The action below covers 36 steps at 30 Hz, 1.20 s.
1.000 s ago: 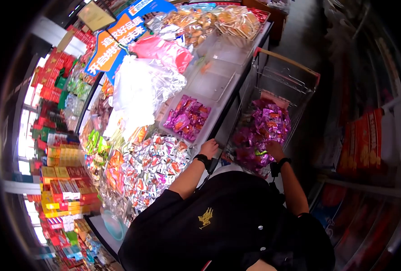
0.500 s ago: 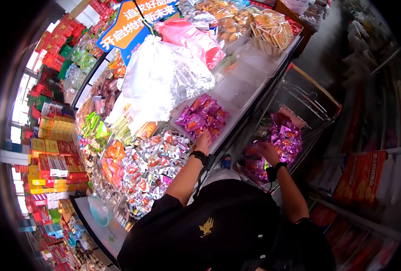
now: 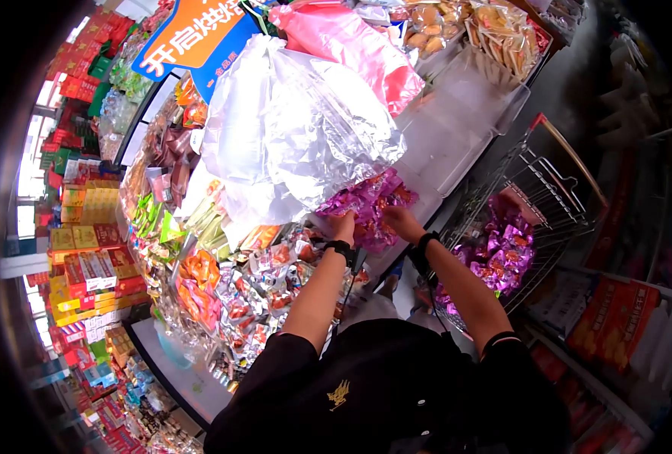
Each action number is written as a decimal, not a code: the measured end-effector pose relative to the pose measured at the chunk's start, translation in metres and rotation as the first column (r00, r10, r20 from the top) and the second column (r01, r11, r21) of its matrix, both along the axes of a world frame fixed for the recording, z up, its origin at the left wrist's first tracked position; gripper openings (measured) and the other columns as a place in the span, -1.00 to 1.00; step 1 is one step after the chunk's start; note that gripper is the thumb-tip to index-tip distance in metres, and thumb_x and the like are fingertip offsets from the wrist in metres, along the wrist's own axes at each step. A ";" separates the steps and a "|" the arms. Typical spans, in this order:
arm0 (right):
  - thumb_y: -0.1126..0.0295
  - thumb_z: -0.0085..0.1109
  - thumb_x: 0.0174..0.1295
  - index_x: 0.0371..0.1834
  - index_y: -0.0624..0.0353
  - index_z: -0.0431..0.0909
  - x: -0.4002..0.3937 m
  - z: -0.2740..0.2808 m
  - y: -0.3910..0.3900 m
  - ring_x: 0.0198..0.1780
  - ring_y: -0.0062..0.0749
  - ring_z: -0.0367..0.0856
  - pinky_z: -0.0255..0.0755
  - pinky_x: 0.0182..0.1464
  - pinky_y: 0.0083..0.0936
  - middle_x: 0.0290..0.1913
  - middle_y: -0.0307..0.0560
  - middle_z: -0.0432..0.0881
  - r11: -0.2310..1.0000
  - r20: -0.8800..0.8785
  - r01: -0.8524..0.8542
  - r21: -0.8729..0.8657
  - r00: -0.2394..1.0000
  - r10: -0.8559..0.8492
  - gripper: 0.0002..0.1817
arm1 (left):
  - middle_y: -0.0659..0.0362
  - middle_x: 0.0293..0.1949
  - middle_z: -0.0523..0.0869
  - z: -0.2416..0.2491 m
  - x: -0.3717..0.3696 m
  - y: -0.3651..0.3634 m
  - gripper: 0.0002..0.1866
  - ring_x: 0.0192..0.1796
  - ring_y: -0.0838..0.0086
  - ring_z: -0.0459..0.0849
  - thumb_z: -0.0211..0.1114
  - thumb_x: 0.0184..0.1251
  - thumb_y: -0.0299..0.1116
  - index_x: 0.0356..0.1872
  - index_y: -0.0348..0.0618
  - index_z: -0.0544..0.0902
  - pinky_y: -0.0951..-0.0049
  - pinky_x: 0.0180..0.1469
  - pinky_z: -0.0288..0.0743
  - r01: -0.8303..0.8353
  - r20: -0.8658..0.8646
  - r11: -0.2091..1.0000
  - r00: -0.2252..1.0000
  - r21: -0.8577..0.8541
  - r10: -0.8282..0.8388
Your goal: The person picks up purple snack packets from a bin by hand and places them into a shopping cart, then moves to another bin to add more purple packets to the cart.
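Note:
Shiny purple snack packets (image 3: 372, 195) are heaped in a clear tray at the display's front edge. My left hand (image 3: 343, 227) is at the near left side of this heap, its fingers curled into the wrappers and partly hidden. From the right, my right hand (image 3: 402, 224) closes on packets of the same heap, fingertips partly covered. More purple packets (image 3: 502, 246) lie in a metal shopping cart (image 3: 551, 178) to my right. A large clear plastic bag (image 3: 290, 129) rests just beyond the heap, touching it or nearly so.
Silver-and-red packets (image 3: 275, 284) fill the display left of my arms. Clear bins (image 3: 457, 113) run along the front edge. A pink bag (image 3: 351, 45) and an orange-and-blue sign (image 3: 192, 49) are farther back. Shelves with red packages (image 3: 608, 318) stand at right.
My right hand has moved from the cart over to the tray, beside my left hand. The view has shifted closer to the display, and the heap in the tray looks rearranged.

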State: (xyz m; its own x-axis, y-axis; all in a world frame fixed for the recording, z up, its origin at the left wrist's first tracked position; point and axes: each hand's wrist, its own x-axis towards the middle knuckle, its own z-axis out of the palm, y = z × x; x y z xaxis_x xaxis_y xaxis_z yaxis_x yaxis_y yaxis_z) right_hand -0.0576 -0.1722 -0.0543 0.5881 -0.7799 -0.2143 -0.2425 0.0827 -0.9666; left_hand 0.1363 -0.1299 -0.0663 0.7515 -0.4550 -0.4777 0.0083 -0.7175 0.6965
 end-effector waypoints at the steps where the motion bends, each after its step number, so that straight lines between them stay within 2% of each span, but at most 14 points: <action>1: 0.43 0.07 0.28 0.03 0.23 0.46 0.011 -0.013 -0.002 -0.20 -0.63 0.53 0.43 -0.17 -0.62 -0.21 -0.24 0.61 1.000 0.029 -0.005 -0.019 1.000 0.005 -0.73 | 0.09 -0.09 0.58 -0.005 0.004 -0.002 -0.53 -0.13 0.39 0.59 0.26 0.11 -0.35 0.07 -0.22 0.41 0.33 -0.13 0.48 -0.018 -0.154 0.998 0.988 -0.052 0.010; 4: 0.50 -0.01 0.27 0.05 0.22 0.43 0.044 -0.117 -0.005 -0.07 -0.49 0.51 0.38 -0.04 -0.55 -0.11 -0.14 0.59 0.985 0.143 0.082 0.150 0.984 -0.104 -0.72 | 0.12 -0.13 0.63 -0.022 0.018 0.002 -0.57 -0.12 0.43 0.59 0.29 0.11 -0.33 0.02 -0.25 0.49 0.37 -0.07 0.44 -0.120 -0.576 0.979 0.818 -0.167 0.002; 8: 0.52 0.00 0.22 0.06 0.23 0.41 0.062 -0.061 -0.005 0.02 -0.37 0.49 0.34 0.06 -0.48 -0.05 -0.09 0.57 0.980 0.111 0.193 0.057 0.974 -0.198 -0.68 | 0.19 -0.19 0.64 -0.031 0.018 0.002 -0.67 -0.20 0.47 0.58 0.30 0.12 -0.32 -0.08 -0.21 0.59 0.39 -0.12 0.43 -0.049 -0.382 0.989 0.924 -0.142 -0.009; 12: 0.53 0.04 0.19 0.04 0.24 0.42 0.055 -0.037 -0.005 -0.04 -0.38 0.52 0.38 0.01 -0.46 -0.07 -0.02 0.57 0.958 -0.094 0.288 0.016 0.954 -0.285 -0.68 | 0.00 0.01 0.61 0.075 -0.013 -0.005 -0.60 -0.08 0.34 0.66 0.19 0.17 -0.45 0.04 -0.38 0.46 0.40 -0.15 0.57 0.035 -0.507 0.987 0.855 -0.155 -0.110; 15: 0.53 0.06 0.18 -0.01 0.27 0.42 0.029 0.013 -0.004 -0.12 -0.37 0.55 0.43 -0.08 -0.43 -0.14 0.00 0.57 0.972 -0.174 0.231 -0.050 0.956 -0.236 -0.71 | 0.04 -0.07 0.62 -0.003 -0.003 0.016 -0.65 -0.10 0.39 0.63 0.18 0.19 -0.42 0.00 -0.35 0.48 0.43 -0.11 0.52 0.024 -0.576 0.969 0.801 -0.247 -0.167; 18: 0.50 0.10 0.19 -0.06 0.30 0.37 -0.013 0.037 0.009 -0.21 -0.36 0.57 0.49 -0.18 -0.45 -0.22 -0.02 0.53 0.961 -0.095 0.271 -0.058 0.957 -0.275 -0.73 | 0.16 -0.21 0.60 -0.013 -0.017 0.032 -0.72 -0.22 0.48 0.58 0.21 0.19 -0.33 -0.13 -0.27 0.51 0.49 -0.16 0.47 0.144 -0.514 0.953 0.815 -0.267 -0.267; 20: 0.49 0.12 0.19 -0.05 0.29 0.36 -0.045 0.058 0.024 -0.21 -0.38 0.57 0.51 -0.20 -0.49 -0.22 -0.03 0.52 0.902 0.065 0.402 0.156 0.907 -0.415 -0.72 | 0.19 -0.20 0.65 0.035 -0.040 0.038 -0.78 -0.19 0.52 0.58 0.07 0.30 -0.39 -0.07 -0.15 0.54 0.45 -0.11 0.46 0.204 -0.547 0.968 0.799 -0.144 -0.250; 21: 0.49 0.14 0.18 -0.06 0.29 0.36 -0.067 0.091 0.027 -0.19 -0.44 0.55 0.52 -0.19 -0.52 -0.20 -0.05 0.52 0.908 0.011 0.354 0.223 0.931 -0.365 -0.72 | 0.21 -0.19 0.64 0.050 -0.054 0.042 -0.79 -0.18 0.53 0.57 0.07 0.30 -0.38 -0.07 -0.13 0.53 0.45 -0.10 0.45 0.204 -0.578 0.968 0.776 -0.148 -0.252; 23: 0.50 0.14 0.18 -0.06 0.28 0.36 -0.105 0.044 0.048 -0.20 -0.45 0.55 0.52 -0.19 -0.52 -0.19 -0.07 0.52 0.875 0.046 0.439 0.206 0.888 -0.457 -0.71 | 0.24 -0.17 0.63 0.070 -0.080 0.048 -0.80 -0.16 0.56 0.55 0.06 0.32 -0.36 -0.07 -0.09 0.52 0.45 -0.08 0.42 0.192 -0.629 0.968 0.737 -0.159 -0.249; 25: 0.48 0.16 0.17 -0.05 0.26 0.37 -0.142 0.057 0.073 -0.24 -0.48 0.56 0.51 -0.19 -0.55 -0.23 -0.11 0.53 0.799 0.140 0.504 0.329 0.811 -0.569 -0.70 | 0.24 -0.20 0.62 0.076 -0.103 0.054 -0.76 -0.17 0.53 0.57 0.10 0.33 -0.33 -0.02 -0.12 0.48 0.45 -0.10 0.45 0.314 -0.713 0.927 0.602 -0.204 -0.360; 28: 0.46 0.15 0.17 -0.08 0.27 0.39 -0.197 0.103 0.106 -0.26 -0.50 0.56 0.50 -0.20 -0.57 -0.29 -0.13 0.54 0.753 0.025 0.567 0.335 0.793 -0.609 -0.72 | 0.25 -0.16 0.62 0.064 -0.137 0.066 -0.74 -0.12 0.49 0.58 0.09 0.36 -0.29 0.01 -0.11 0.47 0.40 -0.07 0.44 0.433 -0.802 0.862 0.398 -0.264 -0.445; 31: 0.35 0.16 0.20 -0.04 0.30 0.45 -0.247 0.064 0.152 -0.22 -0.48 0.57 0.48 -0.17 -0.53 -0.21 -0.07 0.59 0.680 -0.104 0.661 0.318 0.737 -0.668 -0.67 | 0.28 -0.14 0.62 0.077 -0.193 0.081 -0.74 -0.08 0.51 0.57 0.07 0.37 -0.22 -0.01 -0.08 0.49 0.43 -0.06 0.41 0.558 -0.859 0.779 0.212 -0.285 -0.466; 34: 0.32 0.18 0.18 -0.04 0.33 0.46 -0.281 0.081 0.187 -0.21 -0.43 0.59 0.49 -0.18 -0.48 -0.19 -0.03 0.61 0.632 -0.197 0.715 0.298 0.694 -0.692 -0.64 | 0.18 0.02 0.61 0.026 -0.224 0.097 -0.69 0.05 0.43 0.59 0.06 0.32 -0.37 0.04 -0.21 0.51 0.46 0.04 0.47 0.789 -0.724 0.475 0.055 -0.391 -0.687; 36: 0.35 0.16 0.17 -0.01 0.37 0.42 -0.308 0.082 0.208 -0.19 -0.38 0.60 0.50 -0.17 -0.45 -0.20 -0.02 0.61 0.650 -0.305 0.733 0.201 0.677 -0.670 -0.61 | 0.21 -0.09 0.63 0.005 -0.254 0.108 -0.73 -0.05 0.45 0.60 0.09 0.28 -0.34 -0.04 -0.21 0.53 0.46 -0.07 0.47 0.787 -0.528 0.346 0.030 -0.512 -0.849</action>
